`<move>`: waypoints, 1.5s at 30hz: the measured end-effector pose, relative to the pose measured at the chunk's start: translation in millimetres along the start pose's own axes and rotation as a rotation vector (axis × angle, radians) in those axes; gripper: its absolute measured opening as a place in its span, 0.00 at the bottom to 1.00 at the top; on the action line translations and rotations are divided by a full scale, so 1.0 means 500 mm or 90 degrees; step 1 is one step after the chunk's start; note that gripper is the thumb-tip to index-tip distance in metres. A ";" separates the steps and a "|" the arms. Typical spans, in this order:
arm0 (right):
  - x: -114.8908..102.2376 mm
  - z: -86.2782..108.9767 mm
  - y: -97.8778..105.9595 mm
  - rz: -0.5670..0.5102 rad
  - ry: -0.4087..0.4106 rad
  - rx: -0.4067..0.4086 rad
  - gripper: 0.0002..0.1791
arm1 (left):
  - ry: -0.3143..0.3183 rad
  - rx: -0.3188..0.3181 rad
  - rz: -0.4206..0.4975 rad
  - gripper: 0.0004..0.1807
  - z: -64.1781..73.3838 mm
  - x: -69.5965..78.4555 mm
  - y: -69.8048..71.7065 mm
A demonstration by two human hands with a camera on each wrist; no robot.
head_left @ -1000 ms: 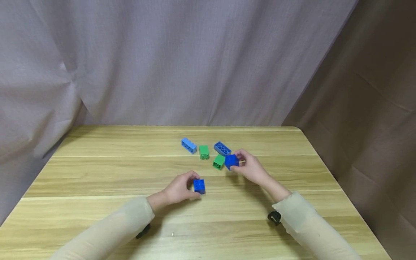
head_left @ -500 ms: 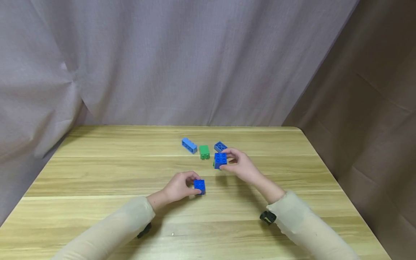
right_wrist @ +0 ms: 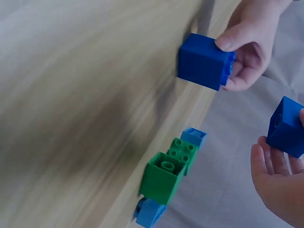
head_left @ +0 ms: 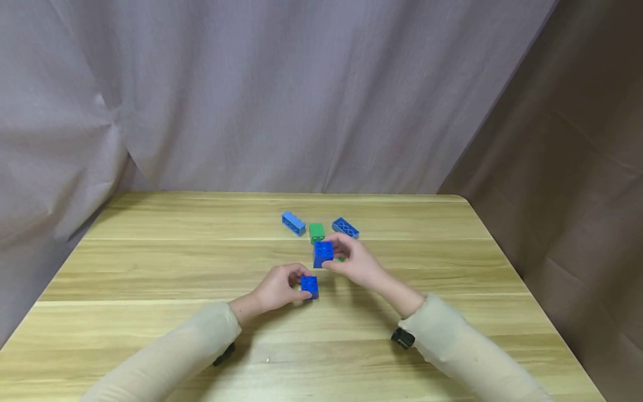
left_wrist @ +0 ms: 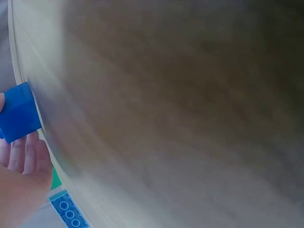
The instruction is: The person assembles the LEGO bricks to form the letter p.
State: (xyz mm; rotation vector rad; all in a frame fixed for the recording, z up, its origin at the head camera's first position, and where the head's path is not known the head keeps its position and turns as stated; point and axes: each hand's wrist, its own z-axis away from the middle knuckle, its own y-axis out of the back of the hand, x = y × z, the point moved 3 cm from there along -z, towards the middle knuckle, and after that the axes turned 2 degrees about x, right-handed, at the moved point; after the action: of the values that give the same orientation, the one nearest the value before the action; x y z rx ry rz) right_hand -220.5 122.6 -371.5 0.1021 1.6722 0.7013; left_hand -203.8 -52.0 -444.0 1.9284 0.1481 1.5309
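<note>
My left hand (head_left: 275, 287) pinches a square dark blue toy brick (head_left: 308, 287) between thumb and fingers, studs up, at the table surface. Slightly farther back and right, my right hand (head_left: 355, 261) holds a second dark blue brick (head_left: 324, 254) raised off the table. In the right wrist view, that raised brick (right_wrist: 287, 127) shows its hollow underside toward the table, and the other blue brick (right_wrist: 202, 61) has the left thumb on its upper part. The left wrist view catches the left hand (left_wrist: 23, 185) and its brick (left_wrist: 20, 113) at the edge. The two bricks are apart.
Behind the hands lie a light blue brick (head_left: 293, 223), a green brick (head_left: 316, 232) and a medium blue brick (head_left: 345, 228) on its side. A second green brick (right_wrist: 161, 178) is mostly hidden by the right hand in the head view. A grey curtain (head_left: 281, 100) hangs behind the wooden table (head_left: 176, 245).
My right hand has carried its blue brick leftward across the green brick, toward the left hand, and the brick has turned to show its studs. The left hand has hardly moved.
</note>
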 end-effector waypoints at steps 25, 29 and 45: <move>0.040 0.006 -0.057 0.063 -0.009 -0.052 0.20 | -0.017 0.000 0.011 0.17 -0.002 -0.001 -0.001; 0.042 0.007 -0.062 0.070 0.011 -0.053 0.20 | -0.019 0.002 0.016 0.17 -0.001 -0.001 -0.001; 0.046 0.013 -0.068 0.108 0.009 -0.068 0.19 | -0.012 0.005 -0.019 0.18 0.000 0.001 0.002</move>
State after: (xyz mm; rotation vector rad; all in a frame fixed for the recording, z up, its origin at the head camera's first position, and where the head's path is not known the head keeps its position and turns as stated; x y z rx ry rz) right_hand -209.7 107.7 -408.8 0.1648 1.6487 0.9199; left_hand -203.8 -52.3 -443.0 1.9370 0.1737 1.4949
